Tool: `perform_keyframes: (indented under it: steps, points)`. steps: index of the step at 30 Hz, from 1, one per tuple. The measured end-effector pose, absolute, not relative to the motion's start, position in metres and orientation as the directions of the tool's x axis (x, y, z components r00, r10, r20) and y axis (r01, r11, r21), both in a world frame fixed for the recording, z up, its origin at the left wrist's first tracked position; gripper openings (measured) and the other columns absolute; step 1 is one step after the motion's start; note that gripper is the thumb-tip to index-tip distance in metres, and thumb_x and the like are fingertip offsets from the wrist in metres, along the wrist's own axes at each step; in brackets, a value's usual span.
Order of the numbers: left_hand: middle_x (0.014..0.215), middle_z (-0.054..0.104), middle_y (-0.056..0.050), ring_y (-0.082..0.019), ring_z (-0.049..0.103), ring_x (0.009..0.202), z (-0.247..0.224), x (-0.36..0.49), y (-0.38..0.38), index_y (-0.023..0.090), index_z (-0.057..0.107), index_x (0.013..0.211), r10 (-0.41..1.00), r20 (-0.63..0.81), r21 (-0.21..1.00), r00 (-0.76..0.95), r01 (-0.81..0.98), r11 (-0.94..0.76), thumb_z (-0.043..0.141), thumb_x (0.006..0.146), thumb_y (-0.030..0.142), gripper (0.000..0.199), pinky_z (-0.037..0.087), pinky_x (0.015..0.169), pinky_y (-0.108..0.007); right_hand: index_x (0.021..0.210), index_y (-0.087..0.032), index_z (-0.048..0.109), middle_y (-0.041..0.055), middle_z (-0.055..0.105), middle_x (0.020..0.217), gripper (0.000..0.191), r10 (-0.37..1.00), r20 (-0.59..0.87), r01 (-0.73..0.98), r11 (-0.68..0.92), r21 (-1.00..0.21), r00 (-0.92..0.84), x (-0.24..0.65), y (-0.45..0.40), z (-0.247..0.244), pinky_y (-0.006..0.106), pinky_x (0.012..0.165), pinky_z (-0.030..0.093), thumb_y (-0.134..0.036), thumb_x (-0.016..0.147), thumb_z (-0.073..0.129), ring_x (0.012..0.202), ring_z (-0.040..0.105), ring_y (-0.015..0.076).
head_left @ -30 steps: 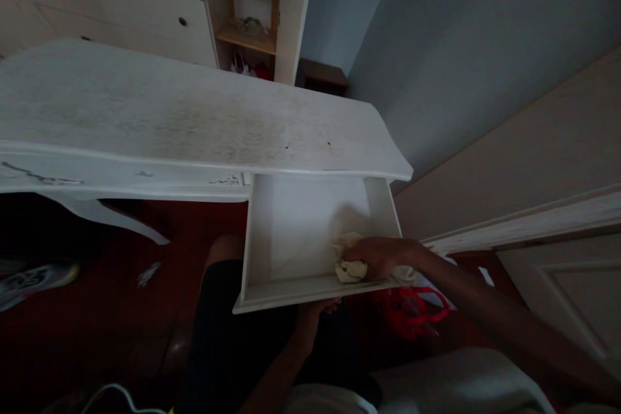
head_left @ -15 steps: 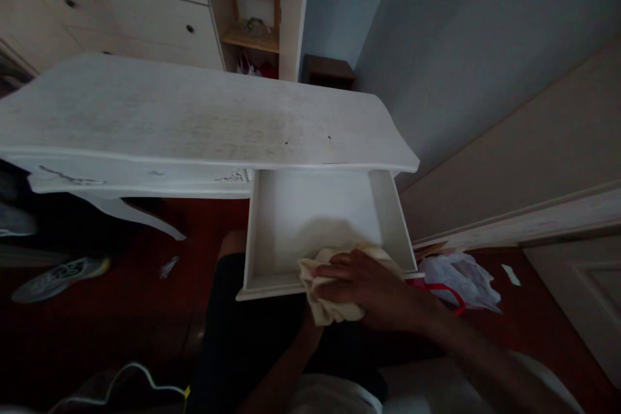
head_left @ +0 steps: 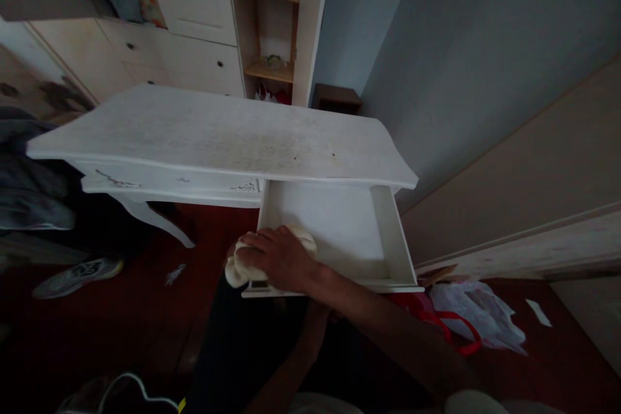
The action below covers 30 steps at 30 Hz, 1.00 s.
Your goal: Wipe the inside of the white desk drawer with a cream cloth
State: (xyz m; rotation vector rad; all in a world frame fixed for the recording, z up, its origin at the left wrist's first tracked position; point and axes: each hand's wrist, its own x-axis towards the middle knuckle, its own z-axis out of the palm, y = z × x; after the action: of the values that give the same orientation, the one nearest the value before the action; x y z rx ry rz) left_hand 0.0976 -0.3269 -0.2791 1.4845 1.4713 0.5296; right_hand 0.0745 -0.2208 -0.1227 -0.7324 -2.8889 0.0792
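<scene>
An open white drawer (head_left: 349,226) sticks out from the right part of a white desk (head_left: 218,136) with dark smudges on its top. At the drawer's front left corner, my right hand (head_left: 284,259) presses down on a bunched cream cloth (head_left: 250,262), fingers wrapped over it. The cloth lies over the drawer's rim and hangs partly outside. Below the drawer's front, my left hand (head_left: 317,320) is in dark shade beneath my right forearm, and its fingers are hidden.
Behind the desk stands a white cabinet (head_left: 194,71) with open shelves. A plastic bag (head_left: 478,314) and red straps lie on the floor at the right. A shoe (head_left: 80,277) is on the red floor at the left. A grey wall rises at the right.
My right hand and the cloth have moved left along the drawer's front edge to its left corner. The view has shifted, showing more of the cabinet.
</scene>
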Motion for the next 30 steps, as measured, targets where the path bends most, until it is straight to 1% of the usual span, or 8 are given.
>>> perform_keyframes:
  steps: [2, 4, 6, 11, 14, 22, 27, 30]
  points:
    - [0.086, 0.074, -0.011, -0.02, 0.065, 0.068, -0.28, 0.097, -0.326, 0.012, 0.075, 0.087, 0.921, -0.361, 0.925, 0.146, 0.184, 0.333, 0.043, 0.085, 0.069, 0.065, 0.053, 0.062, -0.03, 0.125, -0.028, 0.054, 0.0056, 0.049, 0.147, 0.031, 0.528, 0.171, 0.527, 0.848, -0.051, -0.832, 0.074, -0.197, -0.126, 0.046, 0.089, 0.044, -0.018, 0.098, 0.044, 0.123, 0.046, 0.027]
    - [0.075, 0.073, -0.011, -0.016, 0.061, 0.056, -0.28, 0.097, -0.326, 0.012, 0.074, 0.08, 0.888, -0.441, 0.858, 0.132, -0.227, 0.46, 0.057, 0.073, 0.068, 0.059, 0.046, 0.053, -0.026, 0.125, -0.028, 0.056, 0.0057, 0.048, 0.148, 0.032, 0.59, 0.19, 0.597, 0.802, -0.023, -0.785, 0.075, -0.175, -0.128, 0.048, 0.092, 0.043, -0.016, 0.099, 0.042, 0.125, 0.045, 0.0281]
    - [0.076, 0.072, -0.01, -0.014, 0.059, 0.054, -0.279, 0.097, -0.325, 0.013, 0.072, 0.079, 0.864, -0.484, 0.771, 0.139, -0.398, 0.497, 0.07, 0.061, 0.065, 0.055, 0.041, 0.051, -0.025, 0.126, -0.028, 0.056, 0.006, 0.048, 0.148, 0.036, 0.664, 0.193, 0.675, 0.738, -0.013, -0.722, 0.078, -0.157, -0.127, 0.05, 0.095, 0.041, -0.012, 0.097, 0.041, 0.126, 0.045, 0.0291]
    - [0.075, 0.07, -0.008, -0.013, 0.057, 0.054, -0.28, 0.096, -0.322, 0.013, 0.071, 0.079, 0.844, -0.509, 0.747, 0.167, -0.402, 0.53, 0.074, 0.055, 0.065, 0.058, 0.038, 0.05, -0.025, 0.129, -0.027, 0.058, 0.0066, 0.052, 0.145, 0.045, 0.779, 0.166, 0.771, 0.624, -0.125, -0.604, 0.111, -0.133, -0.108, 0.048, 0.1, 0.041, -0.014, 0.086, 0.056, 0.125, 0.048, 0.0281]
    - [0.074, 0.07, -0.008, -0.012, 0.056, 0.052, -0.286, 0.096, -0.32, 0.013, 0.07, 0.076, 0.823, -0.536, 0.732, 0.19, -0.381, 0.565, 0.075, 0.05, 0.068, 0.06, 0.037, 0.048, -0.024, 0.132, -0.024, 0.057, 0.0078, 0.054, 0.143, 0.048, 0.792, 0.283, 0.785, 0.596, -0.17, -0.54, 0.145, -0.122, -0.079, 0.046, 0.104, 0.04, -0.017, 0.084, 0.056, 0.127, 0.049, 0.0273]
    - [0.089, 0.073, -0.009, -0.013, 0.064, 0.057, -0.306, 0.093, -0.321, 0.014, 0.07, 0.089, 0.821, -0.499, 0.701, 0.279, -0.426, 0.571, 0.08, 0.054, 0.064, 0.061, 0.044, 0.048, -0.023, 0.147, -0.025, 0.04, 0.0085, 0.039, 0.155, 0.06, 0.758, 0.538, 0.911, 0.409, 0.049, -0.369, 0.233, -0.047, 0.003, 0.057, 0.11, 0.032, -0.027, 0.088, 0.052, 0.139, 0.036, 0.0346]
    - [0.092, 0.073, -0.01, -0.016, 0.066, 0.06, -0.311, 0.081, -0.318, 0.015, 0.07, 0.087, 0.766, -0.455, 0.603, 0.454, -0.476, 0.64, 0.084, 0.051, 0.057, 0.058, 0.048, 0.051, -0.026, 0.144, -0.012, 0.044, 0.0169, 0.044, 0.151, 0.066, 0.871, 0.159, 0.882, 0.472, -0.012, -0.464, 0.259, -0.001, -0.04, 0.047, 0.113, 0.033, -0.038, 0.086, 0.061, 0.14, 0.039, 0.0302]
    - [0.095, 0.075, -0.013, -0.019, 0.068, 0.067, -0.311, 0.068, -0.316, 0.015, 0.073, 0.088, 0.755, -0.41, 0.562, 0.511, -0.51, 0.651, 0.084, 0.053, 0.056, 0.055, 0.05, 0.056, -0.028, 0.145, -0.012, 0.044, 0.0174, 0.043, 0.152, 0.07, 0.92, 0.115, 0.919, 0.385, -0.088, -0.375, 0.261, 0.002, -0.076, 0.045, 0.114, 0.032, -0.053, 0.089, 0.057, 0.141, 0.039, 0.0302]
